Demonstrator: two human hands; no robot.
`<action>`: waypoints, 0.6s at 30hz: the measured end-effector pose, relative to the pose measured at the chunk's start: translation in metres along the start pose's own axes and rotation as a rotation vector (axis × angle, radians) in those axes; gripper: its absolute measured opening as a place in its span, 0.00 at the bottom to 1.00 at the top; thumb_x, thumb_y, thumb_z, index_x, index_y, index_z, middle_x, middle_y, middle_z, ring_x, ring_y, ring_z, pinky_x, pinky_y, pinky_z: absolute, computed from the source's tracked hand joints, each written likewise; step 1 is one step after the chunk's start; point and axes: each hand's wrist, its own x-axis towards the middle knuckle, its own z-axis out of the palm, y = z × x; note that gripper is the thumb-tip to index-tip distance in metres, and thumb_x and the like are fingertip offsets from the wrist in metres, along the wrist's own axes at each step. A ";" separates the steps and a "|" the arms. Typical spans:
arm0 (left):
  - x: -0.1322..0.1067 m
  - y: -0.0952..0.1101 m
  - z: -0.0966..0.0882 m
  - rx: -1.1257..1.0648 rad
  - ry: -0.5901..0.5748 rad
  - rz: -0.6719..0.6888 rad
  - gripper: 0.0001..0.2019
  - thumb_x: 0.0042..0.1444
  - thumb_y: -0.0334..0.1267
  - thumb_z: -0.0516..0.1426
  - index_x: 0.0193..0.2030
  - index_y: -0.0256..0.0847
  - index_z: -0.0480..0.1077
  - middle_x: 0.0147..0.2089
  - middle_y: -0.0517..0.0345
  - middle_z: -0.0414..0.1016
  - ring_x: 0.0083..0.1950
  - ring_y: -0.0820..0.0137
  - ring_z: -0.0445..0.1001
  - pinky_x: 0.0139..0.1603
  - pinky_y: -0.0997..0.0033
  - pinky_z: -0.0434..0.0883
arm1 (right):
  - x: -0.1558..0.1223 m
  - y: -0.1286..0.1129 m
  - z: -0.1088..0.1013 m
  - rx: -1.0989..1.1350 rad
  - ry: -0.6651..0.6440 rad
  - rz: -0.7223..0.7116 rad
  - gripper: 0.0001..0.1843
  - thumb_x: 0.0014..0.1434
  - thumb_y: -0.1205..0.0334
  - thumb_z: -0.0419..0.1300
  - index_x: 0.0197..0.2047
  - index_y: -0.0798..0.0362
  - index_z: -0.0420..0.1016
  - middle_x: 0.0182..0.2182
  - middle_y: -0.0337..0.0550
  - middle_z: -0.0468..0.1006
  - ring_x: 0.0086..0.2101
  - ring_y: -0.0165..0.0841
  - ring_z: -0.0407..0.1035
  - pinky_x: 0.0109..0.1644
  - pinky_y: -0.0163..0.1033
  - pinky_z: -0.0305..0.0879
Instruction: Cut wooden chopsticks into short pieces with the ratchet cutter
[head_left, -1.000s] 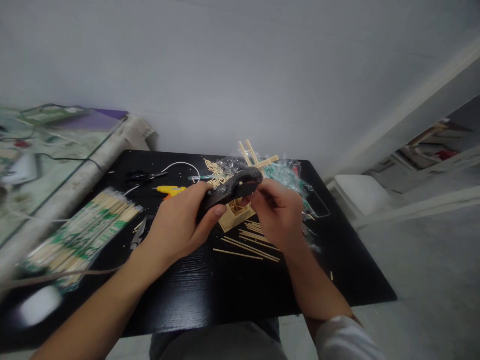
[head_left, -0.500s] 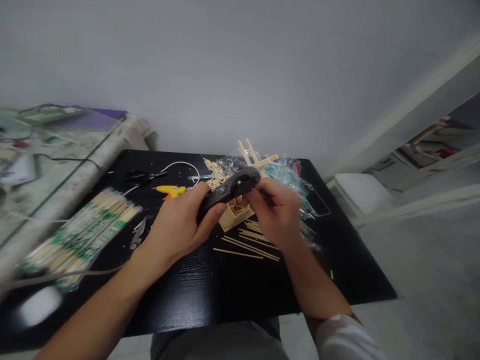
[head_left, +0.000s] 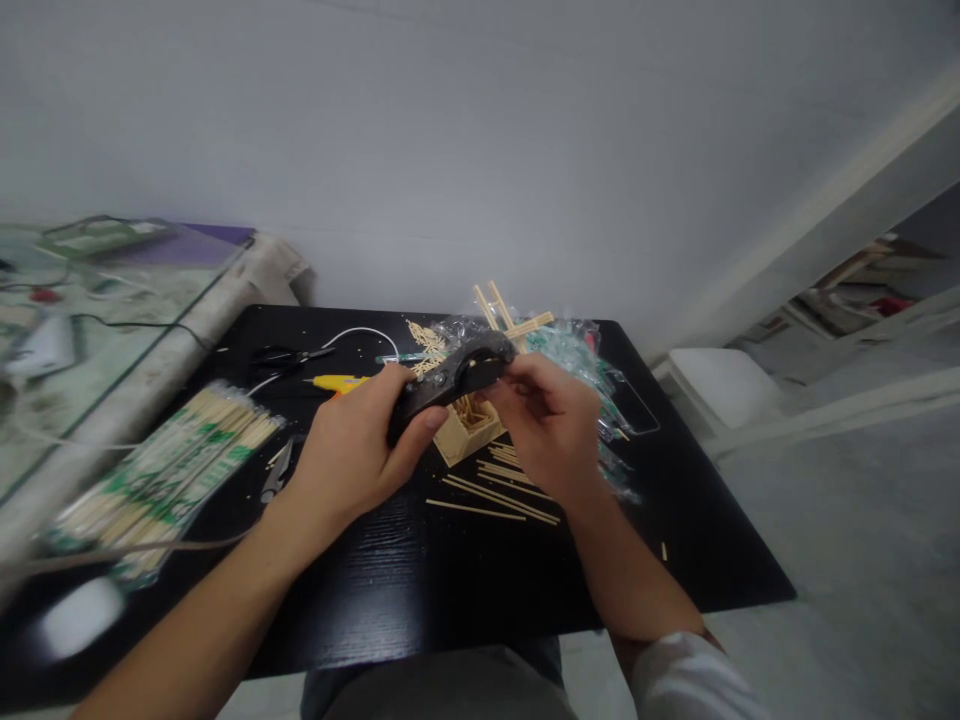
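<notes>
My left hand [head_left: 356, 435] is closed around the handles of a black hand cutter [head_left: 427, 392] with a curved jaw, held above the table. At the jaw's far end my right hand [head_left: 551, 420] is pinched closed. Its fingers hold a thin wooden stick [head_left: 474, 364], of which only a pale bit shows in the jaw; the rest is hidden. Below the cutter stands a small wooden box [head_left: 461, 440] with short stick pieces in it. Loose thin sticks [head_left: 495, 490] lie beside the box, under my right hand.
Wrapped chopsticks [head_left: 165, 470] lie left on the black table [head_left: 465, 590]. Near them are a yellow glue gun [head_left: 337, 383], pliers [head_left: 277, 472], black scissors [head_left: 289, 354] and cables. Behind the hands are a stick frame [head_left: 517, 325], a pile of pieces [head_left: 425, 340] and plastic wrappers [head_left: 574, 350].
The cutter has tilted slightly and shifted a little left with my left hand. More of the pale stick shows along its jaw. My right hand keeps its pinch.
</notes>
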 end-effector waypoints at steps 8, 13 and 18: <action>0.000 -0.001 0.000 -0.022 0.052 0.100 0.17 0.69 0.52 0.48 0.43 0.40 0.68 0.32 0.55 0.76 0.31 0.61 0.74 0.31 0.65 0.64 | 0.001 -0.006 -0.005 -0.004 -0.053 0.018 0.10 0.67 0.61 0.65 0.32 0.52 0.77 0.24 0.35 0.79 0.22 0.25 0.67 0.26 0.32 0.62; 0.001 -0.002 0.000 -0.036 0.048 0.121 0.18 0.69 0.53 0.48 0.46 0.40 0.68 0.34 0.54 0.77 0.32 0.62 0.74 0.32 0.65 0.66 | 0.002 -0.005 -0.006 0.056 -0.105 0.038 0.14 0.68 0.56 0.65 0.31 0.52 0.76 0.22 0.34 0.75 0.21 0.24 0.63 0.24 0.32 0.56; 0.001 -0.002 -0.001 -0.046 0.047 0.127 0.17 0.69 0.52 0.48 0.44 0.41 0.68 0.33 0.55 0.76 0.31 0.63 0.73 0.32 0.66 0.65 | 0.001 -0.001 -0.006 0.123 -0.141 0.080 0.16 0.69 0.54 0.64 0.31 0.53 0.76 0.22 0.35 0.72 0.22 0.25 0.62 0.24 0.33 0.55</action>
